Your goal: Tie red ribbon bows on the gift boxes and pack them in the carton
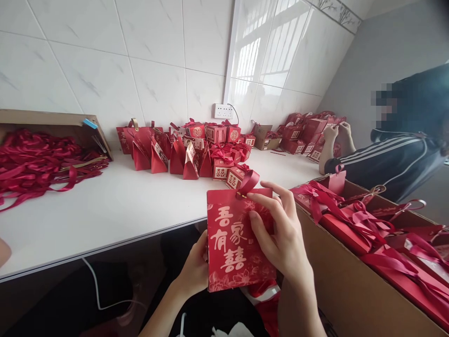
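Note:
A red gift box (pixel 228 238) with white Chinese characters and pale flower prints is upright in front of me. My left hand (pixel 196 267) is closed on its lower left side, with the fingertips hidden behind it. A dark pink ribbon (pixel 249 181) loops out of the box's top edge, with a small gold piece at its base. My right hand (pixel 282 229) lies over the right part of the front, fingers apart. Its index fingertip touches near the base of the ribbon, the thumb points up across the face, and another finger stretches above the top edge.
Tapered red boxes (pixel 159 157) and small cube boxes (pixel 222 169) stand on the white table (pixel 105 210). A carton (pixel 52 117) of ribbons is at left; a large carton (pixel 336 271) of red boxes is at right. Beyond it, a person (pixel 389 159) handles something red.

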Tool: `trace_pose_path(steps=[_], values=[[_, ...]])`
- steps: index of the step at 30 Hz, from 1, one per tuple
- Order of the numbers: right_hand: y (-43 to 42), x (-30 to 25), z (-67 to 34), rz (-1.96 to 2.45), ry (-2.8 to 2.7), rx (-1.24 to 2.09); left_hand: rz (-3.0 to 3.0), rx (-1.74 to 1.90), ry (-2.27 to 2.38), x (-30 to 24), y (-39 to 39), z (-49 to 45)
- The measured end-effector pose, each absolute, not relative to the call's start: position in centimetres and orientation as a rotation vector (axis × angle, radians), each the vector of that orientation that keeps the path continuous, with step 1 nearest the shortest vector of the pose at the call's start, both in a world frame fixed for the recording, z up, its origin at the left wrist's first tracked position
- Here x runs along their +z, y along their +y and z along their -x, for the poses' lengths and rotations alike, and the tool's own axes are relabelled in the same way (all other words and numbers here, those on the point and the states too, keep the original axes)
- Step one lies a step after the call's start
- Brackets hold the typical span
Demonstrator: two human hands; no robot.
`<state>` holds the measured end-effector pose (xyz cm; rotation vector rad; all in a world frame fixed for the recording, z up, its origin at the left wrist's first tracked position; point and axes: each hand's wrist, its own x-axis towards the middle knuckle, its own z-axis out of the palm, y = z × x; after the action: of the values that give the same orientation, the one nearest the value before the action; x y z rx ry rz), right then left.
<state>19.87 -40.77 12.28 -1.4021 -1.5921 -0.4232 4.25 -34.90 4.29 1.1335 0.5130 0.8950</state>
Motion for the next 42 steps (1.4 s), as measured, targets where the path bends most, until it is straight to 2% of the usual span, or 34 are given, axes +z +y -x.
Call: trace_pose_path(steps=[14, 24, 30, 35, 42], values=[[-39.8, 12.6, -19.8, 1.367, -1.337, -0.318, -1.137, 0.943, 0.607, 4.5, -35.3, -4.5], [-39.2, 13.6, -19.9, 1.332, -1.368, -0.435, -1.351, 0.764, 0.522, 3.8, -34.1, -3.9], [-38.6, 13.9, -20.1, 1.33, -1.378, -0.446, -1.313, 0.824, 0.538, 3.8, -34.5, -4.1], [-38.4, 13.8, -20.2, 1.336, -1.387, -0.372, -1.43, 0.743, 0.5, 3.5, -34.0, -3.8], [-38.9, 13.6, -20.2, 1.3, -1.444, -0.22, -1.305, 0.787, 0.465, 2.6, -33.9, -3.9]])
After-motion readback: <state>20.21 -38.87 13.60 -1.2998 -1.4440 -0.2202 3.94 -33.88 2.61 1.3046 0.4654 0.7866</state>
